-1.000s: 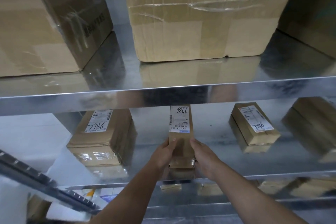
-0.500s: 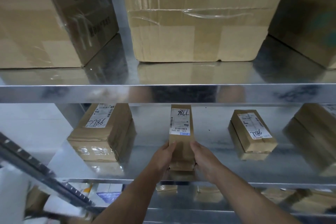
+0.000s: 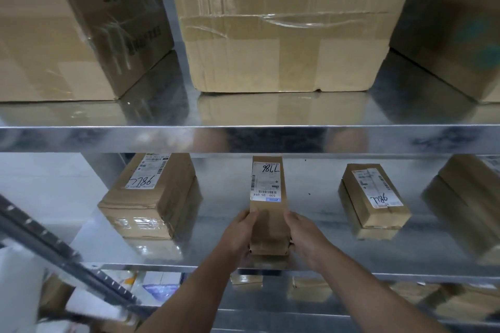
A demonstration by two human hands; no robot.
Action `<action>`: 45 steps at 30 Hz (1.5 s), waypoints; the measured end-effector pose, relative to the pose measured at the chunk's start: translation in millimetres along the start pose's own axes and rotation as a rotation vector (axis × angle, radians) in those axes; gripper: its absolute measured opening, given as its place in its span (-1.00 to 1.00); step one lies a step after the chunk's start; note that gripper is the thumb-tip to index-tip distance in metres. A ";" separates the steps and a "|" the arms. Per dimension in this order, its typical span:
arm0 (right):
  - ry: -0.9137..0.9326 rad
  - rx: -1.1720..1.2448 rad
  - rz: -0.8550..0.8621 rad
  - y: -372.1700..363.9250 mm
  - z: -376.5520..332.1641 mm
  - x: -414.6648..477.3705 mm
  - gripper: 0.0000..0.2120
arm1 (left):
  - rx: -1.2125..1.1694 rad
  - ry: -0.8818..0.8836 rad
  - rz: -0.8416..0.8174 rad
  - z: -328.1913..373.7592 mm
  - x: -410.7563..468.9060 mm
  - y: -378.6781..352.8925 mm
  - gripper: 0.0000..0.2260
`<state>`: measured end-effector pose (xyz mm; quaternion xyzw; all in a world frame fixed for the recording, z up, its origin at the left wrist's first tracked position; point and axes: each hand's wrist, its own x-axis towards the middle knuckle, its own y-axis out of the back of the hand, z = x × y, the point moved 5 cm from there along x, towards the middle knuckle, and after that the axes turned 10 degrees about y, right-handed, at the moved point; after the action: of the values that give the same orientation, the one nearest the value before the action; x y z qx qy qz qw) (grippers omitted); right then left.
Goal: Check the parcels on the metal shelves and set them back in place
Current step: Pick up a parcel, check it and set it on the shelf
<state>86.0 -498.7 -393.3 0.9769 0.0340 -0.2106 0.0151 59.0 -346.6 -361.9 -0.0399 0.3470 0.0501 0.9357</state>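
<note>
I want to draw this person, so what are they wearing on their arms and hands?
Nothing that shows. The left hand and right hand have no gloves, rings or watch in view. The left forearm and right forearm are bare down to the picture's edge, so no sleeve shows.

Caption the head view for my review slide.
Left hand and right hand grip a narrow labelled parcel on the metal shelf, below a large taped carton.

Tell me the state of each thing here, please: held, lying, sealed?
narrow parcel: label up, on the middle shelf, held at its near end.
left hand: grips the parcel's left side.
right hand: grips its right side.
left parcel: taped shut, lying untouched.
right parcel: label up, lying untouched.
big box: taped shut, standing on the upper shelf.
</note>
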 end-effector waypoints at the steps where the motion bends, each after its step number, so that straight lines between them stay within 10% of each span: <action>1: -0.005 0.010 -0.001 -0.1 -0.2 -0.6 -0.64 | 0.006 -0.001 0.006 0.0 -0.7 0.0 -0.77; 31: 0.041 0.118 -0.020 2.7 -21.3 -14.9 -0.66 | -0.131 0.017 0.110 17.2 -16.2 19.1 -0.81; 45: -0.017 0.405 -0.106 -1.2 -27.6 -27.5 -0.66 | -0.386 0.148 -0.090 14.7 -23.6 18.8 -0.64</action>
<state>72.2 -497.9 -356.9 0.9550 0.0423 -0.2218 -0.1924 48.4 -328.0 -336.1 -0.2373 0.3966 0.0705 0.8840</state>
